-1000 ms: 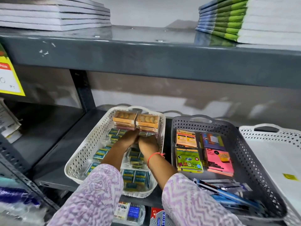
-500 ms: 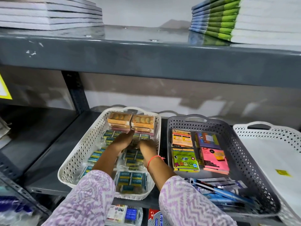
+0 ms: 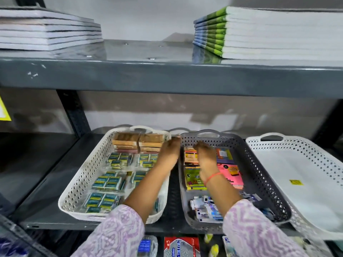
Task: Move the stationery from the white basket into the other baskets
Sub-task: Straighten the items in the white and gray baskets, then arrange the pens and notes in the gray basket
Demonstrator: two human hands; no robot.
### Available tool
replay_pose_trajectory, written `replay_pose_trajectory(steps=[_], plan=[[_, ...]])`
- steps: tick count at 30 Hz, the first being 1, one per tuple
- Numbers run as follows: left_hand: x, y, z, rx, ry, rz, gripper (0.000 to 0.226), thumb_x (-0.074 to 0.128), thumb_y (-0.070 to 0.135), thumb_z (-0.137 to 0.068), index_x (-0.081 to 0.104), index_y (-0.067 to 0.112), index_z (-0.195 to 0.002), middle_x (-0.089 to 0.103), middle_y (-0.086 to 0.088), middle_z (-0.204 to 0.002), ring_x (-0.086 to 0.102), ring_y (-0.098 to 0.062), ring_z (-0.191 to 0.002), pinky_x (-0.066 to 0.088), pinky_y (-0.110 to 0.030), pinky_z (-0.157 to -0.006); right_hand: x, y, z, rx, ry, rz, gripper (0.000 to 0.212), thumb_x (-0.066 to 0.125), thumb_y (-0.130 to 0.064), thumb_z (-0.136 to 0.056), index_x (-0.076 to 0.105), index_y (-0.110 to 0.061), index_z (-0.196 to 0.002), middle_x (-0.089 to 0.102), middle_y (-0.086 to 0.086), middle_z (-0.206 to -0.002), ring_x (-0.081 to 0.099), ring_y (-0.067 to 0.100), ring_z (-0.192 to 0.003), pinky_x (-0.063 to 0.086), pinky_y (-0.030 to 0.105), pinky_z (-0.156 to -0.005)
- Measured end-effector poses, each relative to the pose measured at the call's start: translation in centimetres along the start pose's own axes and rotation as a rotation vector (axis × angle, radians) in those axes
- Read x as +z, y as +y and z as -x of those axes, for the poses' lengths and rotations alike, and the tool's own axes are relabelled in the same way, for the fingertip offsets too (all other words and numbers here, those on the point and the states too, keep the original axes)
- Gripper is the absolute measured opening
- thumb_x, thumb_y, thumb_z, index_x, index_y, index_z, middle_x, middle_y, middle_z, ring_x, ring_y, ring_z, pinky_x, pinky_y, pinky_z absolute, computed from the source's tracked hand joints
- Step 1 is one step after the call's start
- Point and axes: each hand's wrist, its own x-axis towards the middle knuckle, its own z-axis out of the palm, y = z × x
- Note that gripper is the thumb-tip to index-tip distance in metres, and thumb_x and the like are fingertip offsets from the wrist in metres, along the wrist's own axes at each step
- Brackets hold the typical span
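**Plastic-wrapped packs: light, slick, take them by the edges**

White perforated plastic basket [image 3: 78, 184] on the left of the grey metal shelf [image 3: 46, 182] holds the stock: clear-wrapped bundles of small blue-green boxes [image 3: 108, 181] across its floor, and tan cardboard boxes [image 3: 138, 142] stacked in two piles at the far end. Grey perforated plastic basket [image 3: 259, 173] sits just beside it, with bright sticky-note packs [image 3: 231, 174] and blue-white sachets [image 3: 206, 208] inside. A second white basket [image 3: 306, 164] on the far right carries only a white sheet.

Left hand [image 3: 169, 152] is over the white basket's right rim, right hand [image 3: 204, 154] over the far end of the grey basket. Both are motion-blurred. Fingers look curled downward, but I cannot tell whether either hand is holding anything.

Handling, my read:
- Bundles: light and rigid as blocks, but the film looks slippery. Pinch across the short sides, not the top face.
- Tan boxes: stiff card, light, stackable. Grip one pile from both sides with flat fingers, because loose top boxes may slide.
- Nothing fragile, though crushed corners are likely if squeezed hard.
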Motion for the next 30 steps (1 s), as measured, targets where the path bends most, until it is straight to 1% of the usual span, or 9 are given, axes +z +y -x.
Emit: replay_pose_trajectory(steps=[4, 7, 12, 14, 16, 19, 21, 25, 30], plan=[[4.1, -2.3, 0.5, -0.328, -0.296, 0.171, 0.053, 0.033, 0.048, -0.094, 0.042, 0.011, -0.132, 0.056, -0.014, -0.130, 0.057, -0.024, -0.112, 0.049, -0.038, -0.094, -4.9, 3.2, -2.1, 0.146, -0.040, 0.089, 0.024, 0.049, -0.011, -0.089, 0.049, -0.014, -0.065, 0.062, 0.001, -0.045, 0.054, 0.001, -0.033, 0.043, 0.014, -0.034], [5.8, -3.2, 0.8, -0.417, -0.298, 0.075, 0.061, 0.031, 0.054, -0.092, 0.037, 0.016, -0.139, 0.040, -0.013, -0.147, 0.040, -0.027, -0.133, 0.030, -0.045, -0.114, -6.3, 4.4, -1.6, 0.244, -0.072, 0.169, 0.024, 0.053, -0.012, -0.089, 0.051, -0.013, -0.066, 0.062, 0.013, -0.065, 0.054, 0.019, -0.053, 0.046, 0.027, -0.049], [5.7, -4.0, 1.0, -0.421, -0.144, 0.100, 0.048, 0.032, 0.041, -0.097, 0.049, 0.008, -0.129, 0.055, -0.018, -0.132, 0.055, -0.029, -0.117, 0.042, -0.032, -0.087, -6.5, 4.9, -1.1, 0.313, -0.164, 0.137, 0.026, 0.045, -0.005, -0.092, 0.053, -0.009, -0.068, 0.052, 0.009, -0.064, 0.044, 0.016, -0.056, 0.038, 0.025, -0.051], [6.0, -4.0, 1.3, -0.433, -0.116, 0.132, 0.047, 0.034, 0.040, -0.097, 0.051, 0.008, -0.127, 0.058, -0.019, -0.127, 0.058, -0.030, -0.110, 0.042, -0.033, -0.082, -6.3, 5.0, -0.8, 0.291, -0.219, 0.128, 0.020, 0.045, -0.003, -0.091, 0.063, 0.003, -0.096, 0.067, 0.023, -0.093, 0.058, 0.025, -0.076, 0.055, 0.040, -0.076], [6.2, -3.9, 1.5, -0.430, -0.084, 0.114, 0.046, 0.034, 0.039, -0.097, 0.051, 0.008, -0.127, 0.058, -0.018, -0.126, 0.056, -0.030, -0.113, 0.041, -0.033, -0.082, -5.9, 5.0, -0.7, 0.284, -0.215, 0.128, 0.031, 0.045, -0.003, -0.090, 0.059, 0.007, -0.115, 0.065, 0.026, -0.113, 0.059, 0.029, -0.092, 0.049, 0.048, -0.096], [6.3, -3.8, 1.9, -0.445, -0.051, 0.091, 0.048, 0.034, 0.042, -0.096, 0.049, 0.010, -0.128, 0.057, -0.017, -0.127, 0.055, -0.030, -0.116, 0.043, -0.036, -0.094, -6.4, 4.5, -0.4, 0.311, -0.280, 0.151, 0.021, 0.044, -0.004, -0.092, 0.062, 0.002, -0.101, 0.066, 0.018, -0.092, 0.060, 0.026, -0.077, 0.058, 0.026, -0.061], [6.4, -3.4, 2.0, -0.467, -0.044, 0.067, 0.051, 0.035, 0.046, -0.094, 0.048, 0.012, -0.130, 0.056, -0.016, -0.131, 0.054, -0.029, -0.116, 0.040, -0.039, -0.103, -7.1, 4.1, -0.4, 0.330, -0.324, 0.166, 0.019, 0.043, -0.004, -0.093, 0.058, -0.006, -0.081, 0.060, 0.007, -0.066, 0.056, 0.016, -0.056, 0.042, 0.011, -0.034], [6.8, -3.0, 1.9, -0.381, 0.032, -0.016, 0.044, 0.036, 0.036, -0.097, 0.049, 0.007, -0.127, 0.059, -0.015, -0.113, 0.054, -0.026, -0.097, 0.036, -0.032, -0.083, -9.4, 2.3, -1.1, 0.231, -0.311, 0.227, 0.018, 0.050, -0.010, -0.091, 0.055, -0.012, -0.074, 0.055, 0.003, -0.062, 0.052, 0.014, -0.061, 0.044, 0.026, -0.063], [10.9, -1.4, 2.6, -0.261, -0.052, -0.112, 0.040, 0.034, 0.039, -0.096, 0.058, 0.010, -0.110, 0.058, -0.003, -0.105, 0.055, -0.023, -0.105, 0.040, -0.033, -0.092, -13.5, 2.1, -4.5, 0.054, -0.069, 0.189, 0.010, 0.054, -0.020, -0.082, 0.061, -0.015, -0.077, 0.071, 0.018, -0.095, 0.061, 0.027, -0.064, 0.055, 0.043, -0.069]])
